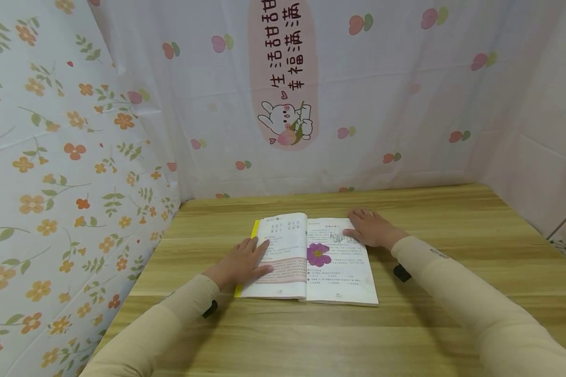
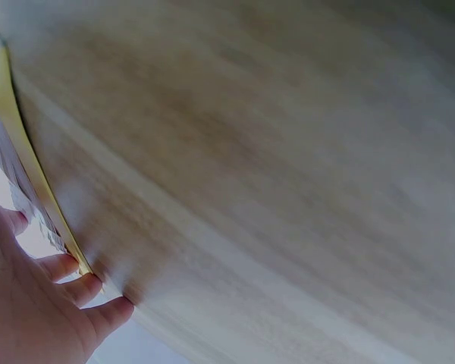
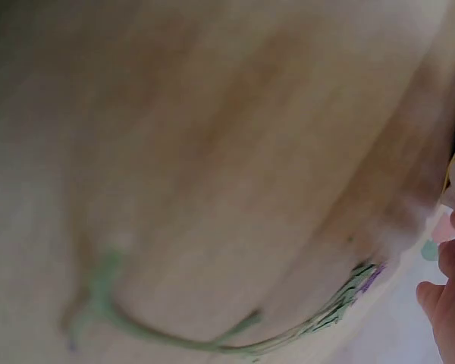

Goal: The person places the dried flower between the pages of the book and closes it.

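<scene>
An open book with printed pages and a yellow cover edge lies flat on the table. Across the inner part of its right page rests a purple flower with a yellow centre. My left hand rests on the outer margin of the left page, its fingers over the yellow edge in the left wrist view. At the upper right corner of the right page, my right hand presses the paper with relaxed fingers. In the right wrist view, a green stem with a purplish tip lies on the table near that hand.
The wooden table extends around the book on all sides. A white curtain with peach prints hangs behind it, and a flower-patterned cloth covers the left side. Each wrist wears a small dark device.
</scene>
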### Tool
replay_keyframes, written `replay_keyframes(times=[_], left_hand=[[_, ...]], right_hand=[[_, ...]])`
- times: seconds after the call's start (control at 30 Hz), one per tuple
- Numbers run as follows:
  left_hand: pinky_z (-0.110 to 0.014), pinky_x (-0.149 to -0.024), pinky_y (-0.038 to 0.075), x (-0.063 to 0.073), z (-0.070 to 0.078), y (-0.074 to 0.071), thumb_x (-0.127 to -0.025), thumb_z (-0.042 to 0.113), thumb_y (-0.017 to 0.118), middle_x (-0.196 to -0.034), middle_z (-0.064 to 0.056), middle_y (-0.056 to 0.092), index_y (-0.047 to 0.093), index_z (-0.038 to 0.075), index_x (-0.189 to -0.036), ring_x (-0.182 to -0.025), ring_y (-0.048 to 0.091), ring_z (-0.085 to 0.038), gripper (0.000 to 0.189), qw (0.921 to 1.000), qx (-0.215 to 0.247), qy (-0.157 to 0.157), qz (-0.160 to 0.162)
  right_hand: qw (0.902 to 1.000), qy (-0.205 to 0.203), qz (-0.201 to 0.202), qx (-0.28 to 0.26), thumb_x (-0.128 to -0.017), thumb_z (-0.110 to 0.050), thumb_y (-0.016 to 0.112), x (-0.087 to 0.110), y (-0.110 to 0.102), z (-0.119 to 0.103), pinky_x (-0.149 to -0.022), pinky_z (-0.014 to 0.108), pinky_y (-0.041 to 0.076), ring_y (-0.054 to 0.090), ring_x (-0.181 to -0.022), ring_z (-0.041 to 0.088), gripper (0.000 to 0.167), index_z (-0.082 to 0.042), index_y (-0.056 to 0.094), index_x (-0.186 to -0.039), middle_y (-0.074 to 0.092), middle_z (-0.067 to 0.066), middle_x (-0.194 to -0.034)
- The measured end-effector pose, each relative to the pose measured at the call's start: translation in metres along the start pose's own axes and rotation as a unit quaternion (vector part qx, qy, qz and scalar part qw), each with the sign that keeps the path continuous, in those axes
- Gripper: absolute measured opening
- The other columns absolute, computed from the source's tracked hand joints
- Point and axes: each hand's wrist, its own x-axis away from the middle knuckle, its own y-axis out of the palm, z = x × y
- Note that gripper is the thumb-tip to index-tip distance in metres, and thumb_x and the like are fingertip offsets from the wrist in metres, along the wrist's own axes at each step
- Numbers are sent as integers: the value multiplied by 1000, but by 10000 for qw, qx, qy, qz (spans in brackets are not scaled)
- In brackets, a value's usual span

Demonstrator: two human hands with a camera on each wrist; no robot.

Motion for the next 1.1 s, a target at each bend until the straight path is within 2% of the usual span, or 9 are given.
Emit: replay_keyframes(times=[0.27, 0.4, 0.67, 0.87, 0.97, 1.1], left_hand=[[-53, -106, 32, 1, 2, -1, -97, 60, 43, -148, -24, 33, 27, 7, -153, -135, 33, -39, 79, 9999, -13, 35, 115], [-53, -106, 32, 1, 3, -2, -97, 59, 43, -148, -24, 33, 27, 7, -153, -135, 33, -39, 79, 9999, 20, 33, 100], [-54, -105, 32, 2, 2, -2, -97, 58, 43, -148, -25, 33, 27, 6, -153, -135, 32, -40, 78, 9999, 25, 53, 95], [-55, -105, 31, 3, 2, -2, -98, 56, 44, -148, -27, 32, 27, 4, -153, -135, 31, -42, 77, 9998, 108, 113, 115], [-55, -105, 32, 2, 1, -1, -98, 56, 44, -148, -26, 32, 27, 5, -153, -135, 32, -42, 77, 9998, 69, 95, 132], [-53, -106, 31, 1, 2, 0, -98, 58, 42, -149, -24, 31, 26, 6, -154, -136, 31, -40, 77, 10000, -13, 36, 55]], right_hand=[[10000, 81, -29, 41, -102, -52, 36, 2, 2, 2, -107, 66, 15, 21, -139, 48, 74, 5, 30, -148, 29, 27, -152], [9999, -10, 76, 96, -102, -52, 37, 2, 2, 0, -106, 66, 16, 24, -138, 49, 74, 7, 32, -147, 31, 29, -150], [9986, -51, 413, 318, -100, -44, 50, 2, -2, -5, -105, 60, 28, 38, -132, 44, 65, 7, 43, -140, 45, 27, -141], [9956, -47, 897, -251, -96, -28, 63, 3, -6, -9, -98, 54, 40, 55, -117, 39, 46, 3, 56, -130, 58, 22, -128], [9959, 2, 827, -374, -96, -28, 64, 4, -8, -10, -100, 53, 39, 53, -120, 41, 50, 5, 54, -133, 56, 25, -131], [9985, 152, 424, -302, -99, -34, 57, 6, -7, -10, -105, 56, 31, 39, -131, 45, 58, 7, 46, -139, 45, 29, -140]])
